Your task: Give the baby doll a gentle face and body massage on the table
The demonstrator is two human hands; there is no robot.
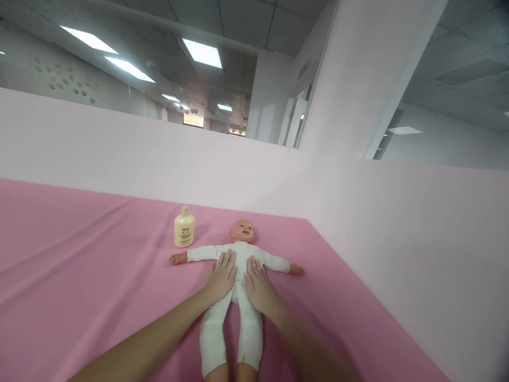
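Note:
A baby doll (pixel 241 265) in a white cloth suit lies on its back, arms spread wide and head toward the wall. My left hand (pixel 222 276) rests flat on one side of its torso, fingers stretched toward the chest. On the other side of the torso lies my right hand (pixel 259 286), also flat with fingers extended. Neither hand grips anything. Both forearms reach in from the bottom, beside the doll's legs. A cream pump bottle (pixel 184 229) stands upright beyond the doll's arm on the left.
Pink sheeting (pixel 99 265), creased at the left, covers the surface under the doll. A white wall (pixel 159 154) borders its far edge, and another wall (pixel 417 239) runs along the right. Glass panels (pixel 222 85) above show ceiling lights.

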